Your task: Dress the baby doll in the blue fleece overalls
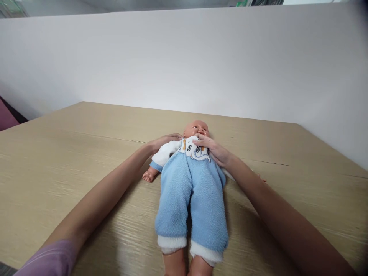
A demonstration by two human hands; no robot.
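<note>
A baby doll [191,184] lies face up on the table, its head away from me and its legs toward me. It wears a light blue fleece outfit with white sleeves and cuffs, and an elephant face [194,149] on the chest. My left hand [166,142] reaches behind the doll's shoulder on the left, fingers stretched toward its neck and partly hidden by the sleeve. Over the chest on the right lies my right hand [217,150], its thumb and fingers closed at the outfit's collar below the chin. My right forearm covers most of the doll's arm there.
The wood-grain table [86,130] extends around the doll on all sides. A white partition [184,61] rises behind its far edge. Something pink [8,115] shows at the far left, beyond the table.
</note>
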